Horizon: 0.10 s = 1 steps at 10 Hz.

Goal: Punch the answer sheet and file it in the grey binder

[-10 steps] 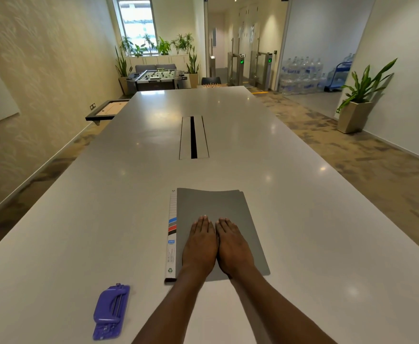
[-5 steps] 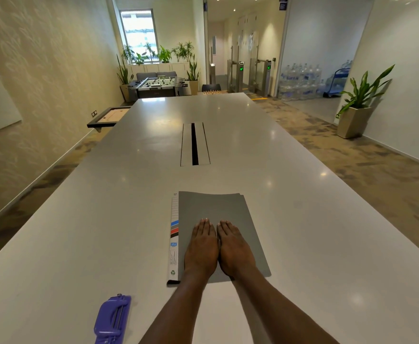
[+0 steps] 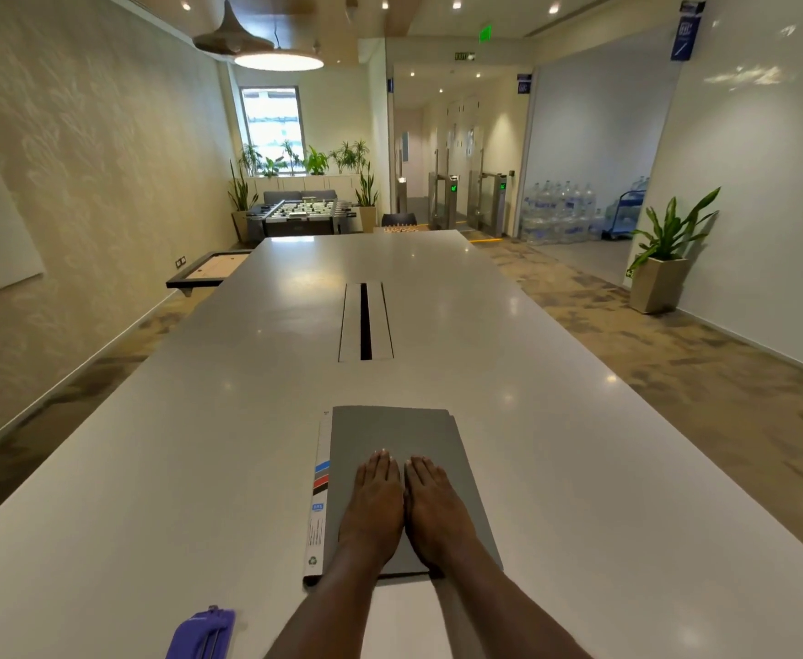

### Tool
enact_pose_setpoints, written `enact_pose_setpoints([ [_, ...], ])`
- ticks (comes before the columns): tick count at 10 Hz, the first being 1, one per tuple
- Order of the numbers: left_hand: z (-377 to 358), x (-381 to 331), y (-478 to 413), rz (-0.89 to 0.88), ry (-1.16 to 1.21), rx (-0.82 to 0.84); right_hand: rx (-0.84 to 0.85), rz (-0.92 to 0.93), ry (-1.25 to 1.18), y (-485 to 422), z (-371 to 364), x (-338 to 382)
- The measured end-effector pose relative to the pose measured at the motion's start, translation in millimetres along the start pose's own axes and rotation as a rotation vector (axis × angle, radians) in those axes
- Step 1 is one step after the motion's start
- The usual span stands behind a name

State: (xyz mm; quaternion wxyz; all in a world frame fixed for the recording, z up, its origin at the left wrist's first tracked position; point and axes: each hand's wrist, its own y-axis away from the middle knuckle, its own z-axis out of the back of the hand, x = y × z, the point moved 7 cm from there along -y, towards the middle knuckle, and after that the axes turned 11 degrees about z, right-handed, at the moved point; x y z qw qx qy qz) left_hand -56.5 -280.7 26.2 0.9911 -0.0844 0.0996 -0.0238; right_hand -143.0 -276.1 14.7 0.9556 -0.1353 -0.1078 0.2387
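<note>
Lying closed and flat on table (image 3: 580, 468), near its front edge: grey binder (image 3: 390, 435), with a white strip bearing coloured bars down its left side. Resting on the cover side by side, fingers straight and together, gripping nothing: left hand (image 3: 375, 501), right hand (image 3: 437, 506). No shift in hands or binder against earlier frame; view tilted higher. Cut off at bottom edge: purple punch (image 3: 202, 634). Print on strip unreadable; binder contents hidden.
</note>
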Motion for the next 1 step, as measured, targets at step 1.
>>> enact_pose_setpoints([
  [1, 17.4, 3.2, -0.8, 0.035, 0.066, -0.04, -0.106, 0.005, 0.102, -3.5, 11.8, -1.8],
])
